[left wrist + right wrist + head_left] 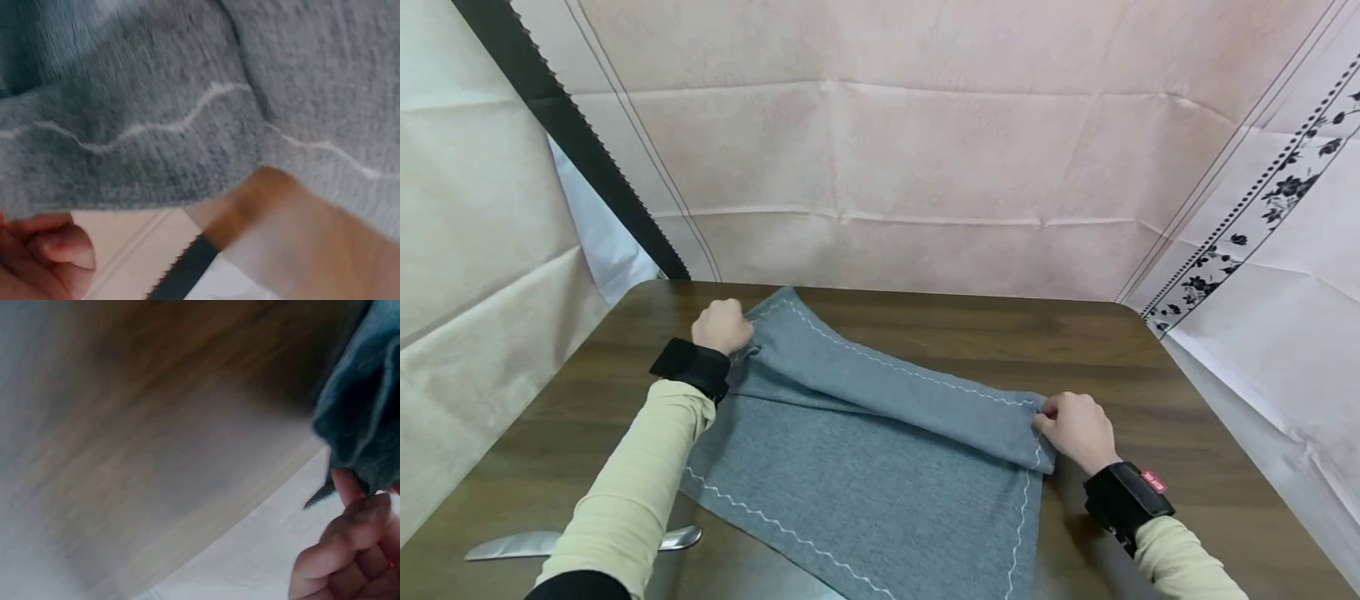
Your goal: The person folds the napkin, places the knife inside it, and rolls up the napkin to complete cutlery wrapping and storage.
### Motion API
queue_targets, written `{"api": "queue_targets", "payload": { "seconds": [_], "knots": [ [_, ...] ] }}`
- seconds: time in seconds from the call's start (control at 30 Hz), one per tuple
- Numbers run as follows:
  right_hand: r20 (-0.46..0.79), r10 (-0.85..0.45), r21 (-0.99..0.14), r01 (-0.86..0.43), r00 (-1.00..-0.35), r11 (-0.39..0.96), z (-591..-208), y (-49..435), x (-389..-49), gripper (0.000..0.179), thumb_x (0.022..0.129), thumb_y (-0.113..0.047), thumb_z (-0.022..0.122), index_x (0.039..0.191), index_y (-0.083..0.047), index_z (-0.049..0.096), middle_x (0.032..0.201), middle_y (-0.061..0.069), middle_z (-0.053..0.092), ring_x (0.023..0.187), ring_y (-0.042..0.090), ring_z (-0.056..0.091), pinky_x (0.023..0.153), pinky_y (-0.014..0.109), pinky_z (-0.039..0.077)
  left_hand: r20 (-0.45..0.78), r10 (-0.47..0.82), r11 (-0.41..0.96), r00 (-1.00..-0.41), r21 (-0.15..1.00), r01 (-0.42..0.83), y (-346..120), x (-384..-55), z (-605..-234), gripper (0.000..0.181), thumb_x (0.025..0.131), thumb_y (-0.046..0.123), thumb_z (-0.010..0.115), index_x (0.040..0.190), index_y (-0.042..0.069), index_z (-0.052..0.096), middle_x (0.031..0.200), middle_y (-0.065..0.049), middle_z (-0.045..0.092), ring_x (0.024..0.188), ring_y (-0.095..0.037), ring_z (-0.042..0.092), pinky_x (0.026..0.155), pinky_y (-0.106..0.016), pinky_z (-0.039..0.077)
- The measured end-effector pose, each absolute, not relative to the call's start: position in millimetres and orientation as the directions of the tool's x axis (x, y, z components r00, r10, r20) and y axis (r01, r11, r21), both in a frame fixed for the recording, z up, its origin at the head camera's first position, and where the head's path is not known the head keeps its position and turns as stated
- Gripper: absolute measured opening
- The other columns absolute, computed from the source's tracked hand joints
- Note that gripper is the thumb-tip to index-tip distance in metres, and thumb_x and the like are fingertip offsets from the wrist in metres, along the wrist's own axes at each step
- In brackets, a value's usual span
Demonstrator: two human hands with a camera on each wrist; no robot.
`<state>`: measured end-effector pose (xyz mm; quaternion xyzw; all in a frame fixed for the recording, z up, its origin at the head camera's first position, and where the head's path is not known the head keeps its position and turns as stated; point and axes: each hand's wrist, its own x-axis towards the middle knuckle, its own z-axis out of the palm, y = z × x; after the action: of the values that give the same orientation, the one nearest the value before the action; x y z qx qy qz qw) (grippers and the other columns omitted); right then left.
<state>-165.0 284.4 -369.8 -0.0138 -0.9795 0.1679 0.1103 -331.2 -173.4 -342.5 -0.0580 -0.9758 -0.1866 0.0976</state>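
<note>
A blue-grey cloth (pixel 880 483) with a wavy white stitched border lies across the table, its far part raised and folded over in a soft flap. At the far left edge my left hand (pixel 722 325) grips the cloth with curled fingers. My right hand (pixel 1078 429) pinches the far right corner between thumb and fingers. In the left wrist view the stitched edge of the cloth (pixel 137 81) hangs close above my curled left fingers (pixel 65 244). The right wrist view shows the bunched cloth corner (pixel 369 394) held at my right fingertips.
A silver table knife (pixel 512 546) lies on the brown wooden table (pixel 1157 375) at the near left, partly hidden under my left forearm. Pale creased sheets (pixel 925 150) hang behind the table and at both sides, some with dark trim.
</note>
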Motion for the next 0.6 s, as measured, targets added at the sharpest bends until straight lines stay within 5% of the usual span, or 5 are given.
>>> {"api": "queue_targets", "payload": {
  "seconds": [0.27, 0.37, 0.47, 0.6],
  "knots": [
    [0.348, 0.183, -0.435, 0.014, -0.919, 0.9, -352, 284, -192, 0.013, 0.081, -0.009, 0.055, 0.079, 0.002, 0.061, 0.067, 0.012, 0.06, 0.06, 0.028, 0.055, 0.052, 0.039, 0.04, 0.206, -0.003, 0.867, -0.979, 0.487, 0.1, -165, -330, -342, 0.025, 0.087, 0.005, 0.039, 0.062, 0.003, 0.046, 0.061, -0.014, 0.051, 0.061, -0.035, 0.054, 0.052, -0.041, 0.044],
    [0.395, 0.213, -0.468, 0.004, -0.894, 0.884, -350, 279, -202, 0.016, 0.082, -0.009, 0.054, 0.084, 0.005, 0.061, 0.072, 0.017, 0.065, 0.067, 0.034, 0.059, 0.061, 0.045, 0.043, 0.204, 0.079, 0.851, -0.976, 0.496, 0.173, -159, -332, -346, 0.021, 0.09, 0.005, 0.036, 0.088, -0.007, 0.053, 0.079, -0.025, 0.056, 0.071, -0.04, 0.055, 0.062, -0.046, 0.045],
    [0.322, 0.169, -0.473, -0.004, -0.931, 0.881, -354, 274, -207, 0.035, 0.084, -0.01, 0.053, 0.11, 0.014, 0.052, 0.094, 0.029, 0.063, 0.085, 0.044, 0.059, 0.073, 0.051, 0.044, 0.138, 0.198, 0.828, -0.97, 0.506, 0.241, -154, -333, -353, 0.033, 0.094, 0.006, 0.035, 0.12, -0.013, 0.042, 0.091, -0.031, 0.055, 0.073, -0.039, 0.054, 0.064, -0.043, 0.042],
    [0.202, 0.009, -0.448, -0.084, -0.979, 0.89, -365, 268, -206, 0.058, 0.087, -0.01, 0.053, 0.133, 0.017, 0.029, 0.124, 0.04, 0.042, 0.115, 0.051, 0.041, 0.092, 0.056, 0.035, 0.057, 0.329, 0.809, -0.943, 0.498, 0.312, -147, -330, -359, 0.044, 0.095, 0.008, 0.04, 0.133, -0.013, 0.032, 0.103, -0.032, 0.056, 0.072, -0.034, 0.054, 0.065, -0.039, 0.04]
  ]
}}
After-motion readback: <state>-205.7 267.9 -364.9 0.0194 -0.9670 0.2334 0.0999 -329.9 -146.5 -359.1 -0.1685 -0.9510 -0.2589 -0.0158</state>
